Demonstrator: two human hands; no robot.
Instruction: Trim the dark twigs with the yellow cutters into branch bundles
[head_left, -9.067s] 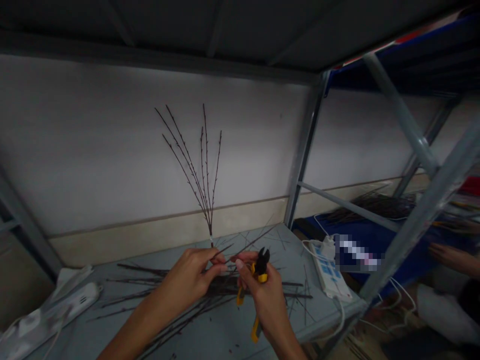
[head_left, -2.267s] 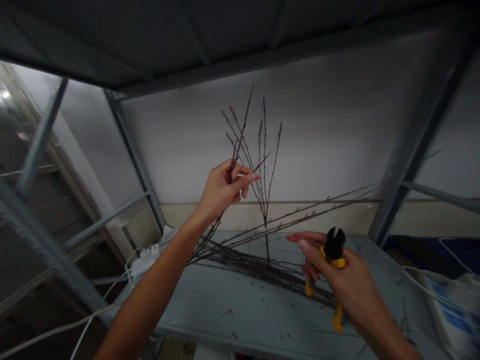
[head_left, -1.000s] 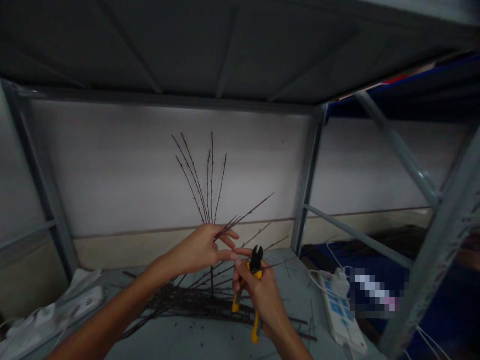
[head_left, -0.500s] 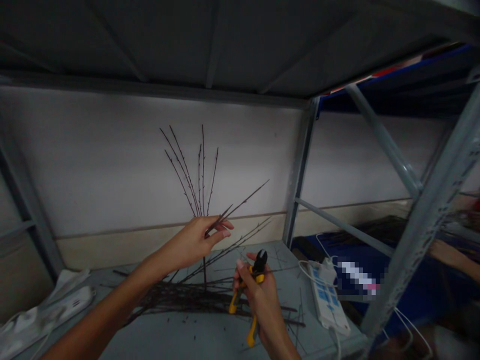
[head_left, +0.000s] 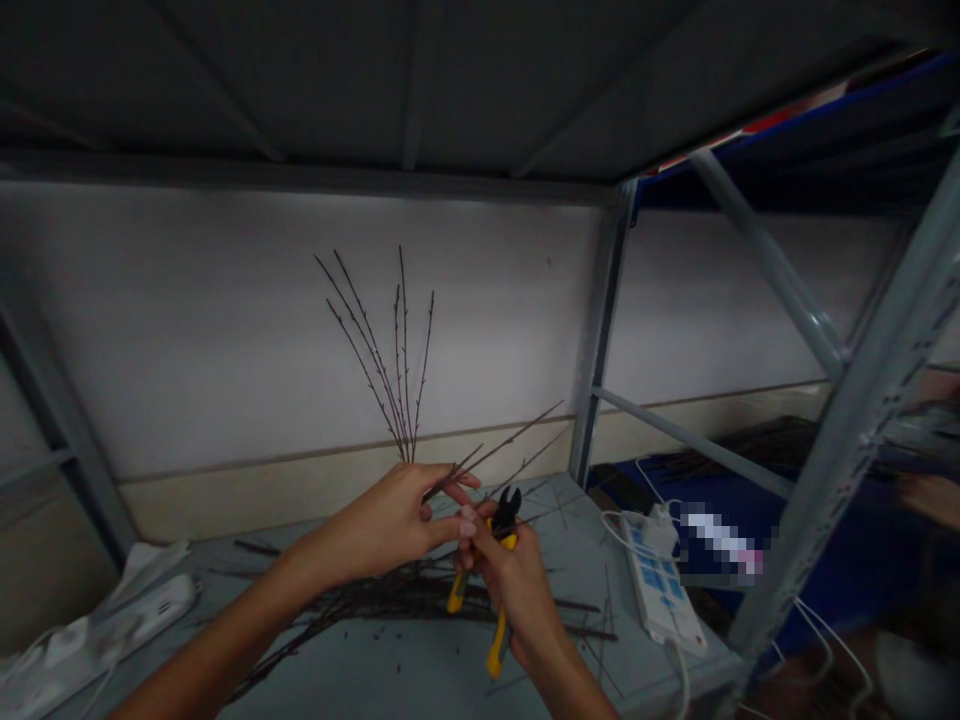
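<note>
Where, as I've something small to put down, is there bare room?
Front of flat grey shelf, before thin brown twigs and left of yellow-handled cutters: bare but for specks. Crowded: among twigs; rightward, loose stems beside white power strip.

My left forearm (head_left: 247, 605) is bare, slim and smooth, tapering to a bare left hand (head_left: 397, 515) with slender fingers (head_left: 469, 480). My right forearm (head_left: 574, 680), equally uncovered, narrows into a bare right hand (head_left: 521, 580).

From the left hand (head_left: 409, 515), tall twigs (head_left: 406, 430) block eleven o'clock. There is room to pass at one o'clock, but a grey post (head_left: 602, 325) stands at two.
</note>
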